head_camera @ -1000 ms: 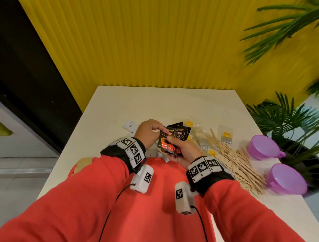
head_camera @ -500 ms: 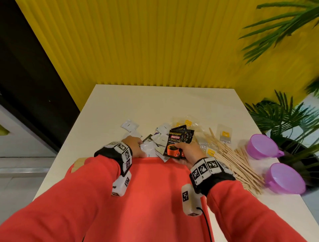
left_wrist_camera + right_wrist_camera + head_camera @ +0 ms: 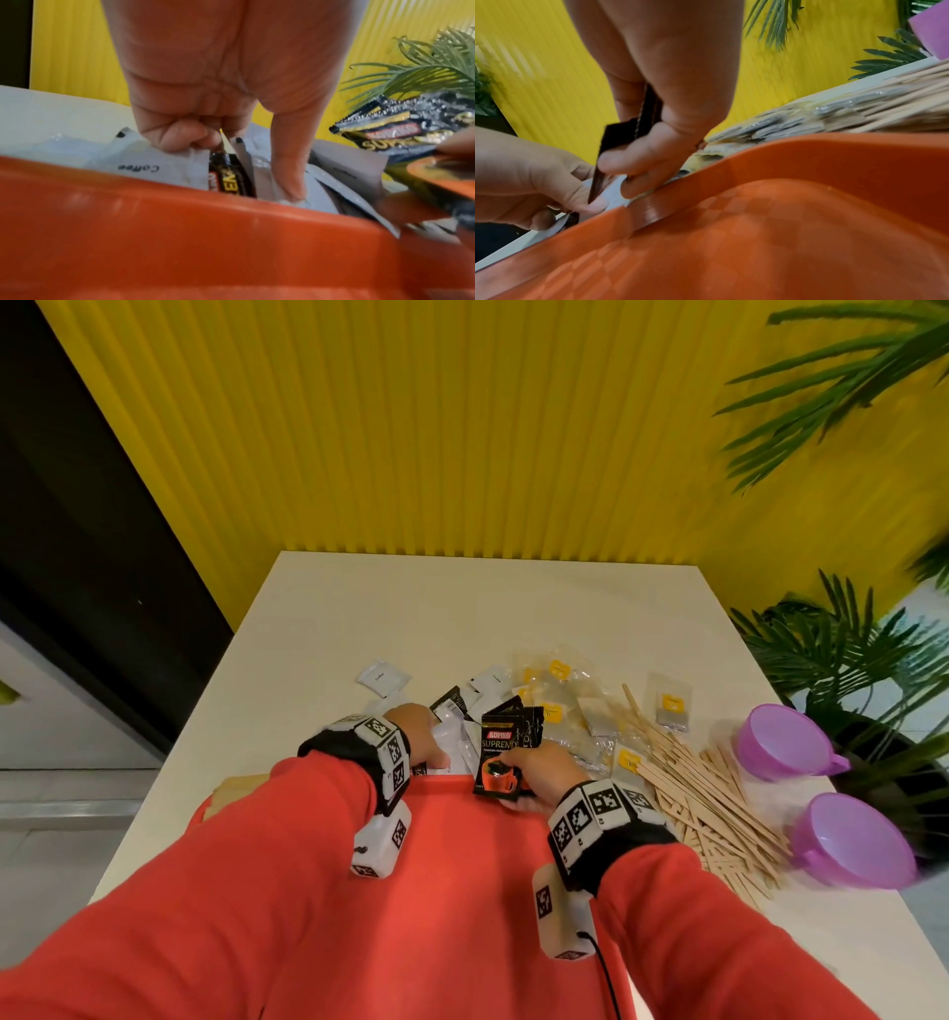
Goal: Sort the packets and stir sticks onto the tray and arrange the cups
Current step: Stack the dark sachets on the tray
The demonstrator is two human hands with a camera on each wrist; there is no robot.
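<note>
Change: left hand (image 3: 418, 734) has dropped from the black packets (image 3: 506, 752) to the white packets (image 3: 159, 162).
Left hand: fingers curled, pinching white packets at centre frame.
Right hand: right hand (image 3: 539, 770) grips black packets upright over the tray (image 3: 782, 233) rim.
Elsewhere: stir sticks (image 3: 708, 793) and cups (image 3: 785, 742) lie at right of frame.

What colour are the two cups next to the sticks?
Both cups are purple. The head view shows them best, on the table's right side.
</note>
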